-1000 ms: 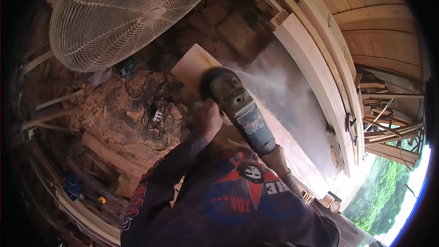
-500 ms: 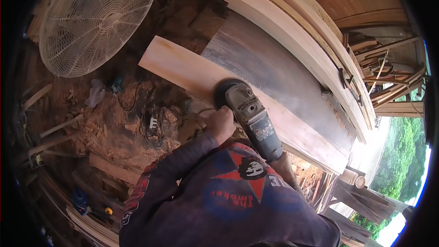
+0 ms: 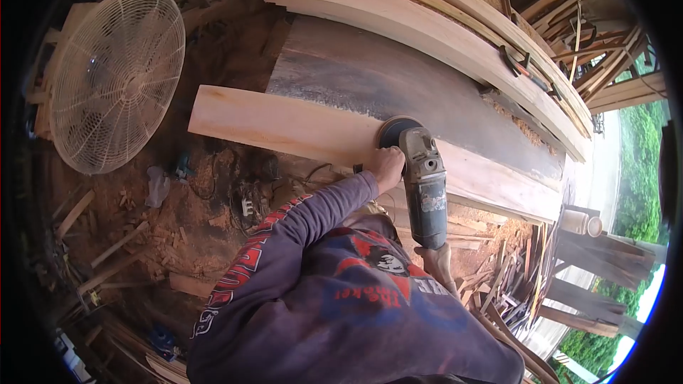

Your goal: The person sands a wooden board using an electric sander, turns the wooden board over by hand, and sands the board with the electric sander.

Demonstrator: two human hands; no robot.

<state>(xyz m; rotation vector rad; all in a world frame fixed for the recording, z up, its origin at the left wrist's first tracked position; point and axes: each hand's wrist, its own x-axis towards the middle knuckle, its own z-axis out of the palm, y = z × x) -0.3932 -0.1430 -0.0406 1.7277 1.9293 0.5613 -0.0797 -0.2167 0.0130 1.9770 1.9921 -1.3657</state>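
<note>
A long pale wooden plank (image 3: 284, 124) lies across the near edge of a dark worktable (image 3: 341, 64). The round disc of a grey and black power sander (image 3: 427, 192) rests on the plank near its middle. My left hand (image 3: 386, 168) is closed around the side handle by the disc; the handle itself is mostly hidden. At the rear end of the tool's body, my right hand (image 3: 435, 259) is wrapped round the grip, its fingers partly hidden beneath.
A large round fan (image 3: 121, 78) stands at the left. Stacked long boards (image 3: 398, 18) line the table's far side, with a clamp (image 3: 523, 67) on them. Sawdust, offcuts and a power strip (image 3: 247, 206) lie on the floor.
The view has turned, and the sander has moved rightward along the plank, away from its left end. Both hands still hold the tool. The dust spray seen earlier is fainter.
</note>
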